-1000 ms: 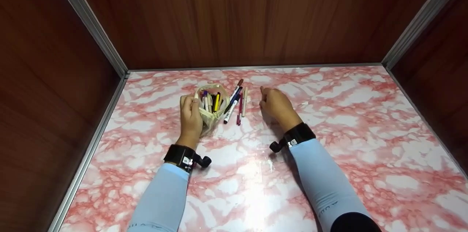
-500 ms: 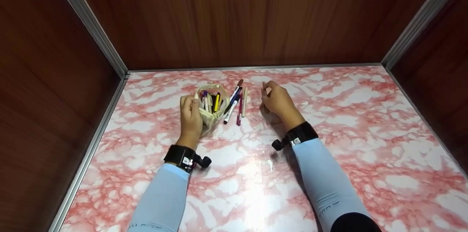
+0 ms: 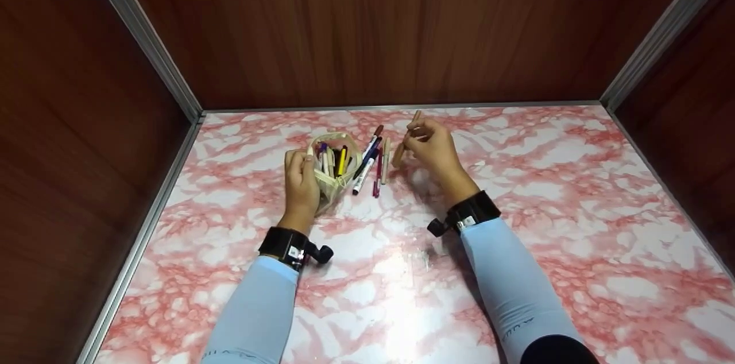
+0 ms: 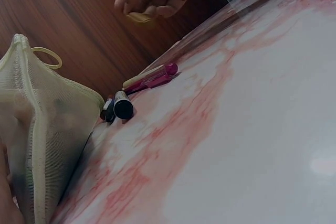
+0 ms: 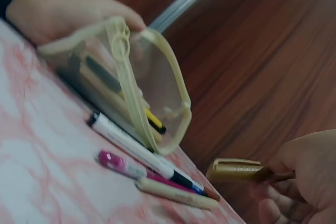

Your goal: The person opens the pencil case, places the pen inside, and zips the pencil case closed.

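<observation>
My left hand (image 3: 300, 183) grips the left side of a pale yellow mesh pencil pouch (image 3: 328, 190), its zipped mouth (image 5: 137, 114) wide apart. Inside the pouch stand several pens, among them a yellow one (image 3: 342, 161). My right hand (image 3: 439, 151) pinches a tan capped pen (image 3: 399, 155) between thumb and fingers, raised off the table and tilted; its clip cap (image 5: 236, 170) shows in the right wrist view. Between the hands lie a white marker (image 5: 131, 145), a magenta pen (image 5: 119, 162), a beige pen (image 5: 176, 195), a dark blue pen and a brown-capped marker (image 3: 378, 130).
The table (image 3: 517, 209) has a red and white marbled top. Dark wood panels (image 3: 402, 25) with metal edge strips (image 3: 138, 37) stand behind it and at both sides. The loose pens lie close against the pouch's right side.
My right hand has taken hold of the tan pen, lifted it from the table and tilted it, its lower end now swung left. The left hand and pouch stay almost still.
</observation>
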{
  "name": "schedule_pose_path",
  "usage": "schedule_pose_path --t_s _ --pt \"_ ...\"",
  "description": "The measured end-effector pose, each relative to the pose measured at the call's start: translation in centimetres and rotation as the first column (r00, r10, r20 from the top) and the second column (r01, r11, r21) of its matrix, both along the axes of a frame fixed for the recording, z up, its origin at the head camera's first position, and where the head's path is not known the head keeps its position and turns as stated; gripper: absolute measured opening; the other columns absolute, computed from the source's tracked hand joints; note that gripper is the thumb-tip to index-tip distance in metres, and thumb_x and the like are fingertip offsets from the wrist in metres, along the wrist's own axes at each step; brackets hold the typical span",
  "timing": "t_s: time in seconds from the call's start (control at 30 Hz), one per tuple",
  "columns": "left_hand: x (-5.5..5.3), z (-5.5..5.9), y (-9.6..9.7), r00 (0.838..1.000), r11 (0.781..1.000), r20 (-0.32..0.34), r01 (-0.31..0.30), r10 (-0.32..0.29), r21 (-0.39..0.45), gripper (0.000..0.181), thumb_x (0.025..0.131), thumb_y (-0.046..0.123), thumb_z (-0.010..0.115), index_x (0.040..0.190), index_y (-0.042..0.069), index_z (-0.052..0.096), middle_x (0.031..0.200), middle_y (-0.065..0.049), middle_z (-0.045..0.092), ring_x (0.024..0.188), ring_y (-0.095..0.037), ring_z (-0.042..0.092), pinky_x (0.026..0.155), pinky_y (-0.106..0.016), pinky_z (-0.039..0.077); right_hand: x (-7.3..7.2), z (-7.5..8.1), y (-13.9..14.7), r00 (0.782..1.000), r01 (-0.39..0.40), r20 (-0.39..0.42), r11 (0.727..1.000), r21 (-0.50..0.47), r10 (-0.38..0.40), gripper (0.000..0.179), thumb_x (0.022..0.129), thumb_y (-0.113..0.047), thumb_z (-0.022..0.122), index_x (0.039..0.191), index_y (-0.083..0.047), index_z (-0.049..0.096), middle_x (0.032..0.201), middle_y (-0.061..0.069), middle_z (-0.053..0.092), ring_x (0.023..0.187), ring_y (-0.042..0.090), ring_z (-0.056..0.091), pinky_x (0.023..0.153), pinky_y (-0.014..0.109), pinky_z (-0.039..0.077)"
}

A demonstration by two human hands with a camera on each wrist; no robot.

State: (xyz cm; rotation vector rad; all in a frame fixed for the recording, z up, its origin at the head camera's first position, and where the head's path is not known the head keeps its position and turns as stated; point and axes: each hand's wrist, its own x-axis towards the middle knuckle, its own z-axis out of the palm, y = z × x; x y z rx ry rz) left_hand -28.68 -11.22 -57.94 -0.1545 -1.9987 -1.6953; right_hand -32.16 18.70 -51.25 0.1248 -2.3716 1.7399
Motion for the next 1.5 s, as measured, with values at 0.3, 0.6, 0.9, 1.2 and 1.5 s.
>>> schedule_pose_path --t_s 0.3,0.6,0.9,1.2,1.5 --pt "0.2 0.0 0.2 1.0 1.0 0.0 0.006 -0.006 0.004 0.022 0.115 0.009 0.052 0.101 -0.007 0.06 0.12 -0.015 0.052 0.113 -0.019 0.053 0.102 -0.028 0.047 0.3 0.2 -3.0 0.999 -0.022 -0.035 0.983 -0.181 0.015 0.024 0.098 0.008 0.077 0.121 0.012 0.07 0.102 0.015 0.082 0.077 0.004 0.075 0.078 0.03 0.069" --pt "0.2 0.2 0.5 0.997 0.999 0.063 0.037 -0.037 0.003 0.023 0.116 0.014 0.05 0.104 -0.005 0.058 0.124 -0.009 0.051 0.11 -0.015 0.051 0.094 -0.027 0.049 0.9 -0.5 -6.5 0.995 -0.067 -0.079 0.993 -0.101 0.059 0.02 0.095 0.007 0.08 0.114 0.008 0.074 0.102 0.018 0.081 0.084 0.006 0.071 0.079 0.018 0.061" --pt "0.0 0.2 0.0 0.998 1.0 0.053 0.013 -0.013 -0.003 0.02 0.116 0.012 0.05 0.1 0.002 0.058 0.124 -0.012 0.052 0.111 -0.017 0.052 0.095 -0.027 0.047 1.1 -0.6 -10.1 0.985 -0.169 -0.001 0.982 0.088 0.17 0.02 0.097 0.001 0.081 0.116 0.002 0.077 0.11 0.021 0.083 0.096 0.026 0.079 0.082 0.026 0.065" --pt "-0.2 0.0 -0.1 1.0 1.0 0.011 0.008 -0.008 -0.024 0.022 0.114 0.01 0.052 0.104 -0.006 0.062 0.12 -0.015 0.053 0.11 -0.018 0.052 0.099 -0.028 0.047 1.6 -0.7 -11.7 0.951 -0.295 0.02 0.884 0.364 0.309 0.043 0.103 -0.008 0.079 0.146 -0.017 0.078 0.118 0.018 0.085 0.098 0.028 0.082 0.072 0.03 0.063" --pt "0.0 0.2 -0.3 0.999 0.999 0.043 0.013 -0.011 -0.048 0.025 0.116 0.013 0.05 0.107 -0.007 0.061 0.125 -0.015 0.053 0.113 -0.02 0.053 0.101 -0.031 0.049 1.2 -0.9 -9.4 0.964 -0.24 0.021 0.841 0.485 0.263 0.03 0.108 -0.016 0.077 0.135 -0.007 0.08 0.116 0.015 0.086 0.098 0.029 0.082 0.087 0.044 0.066"
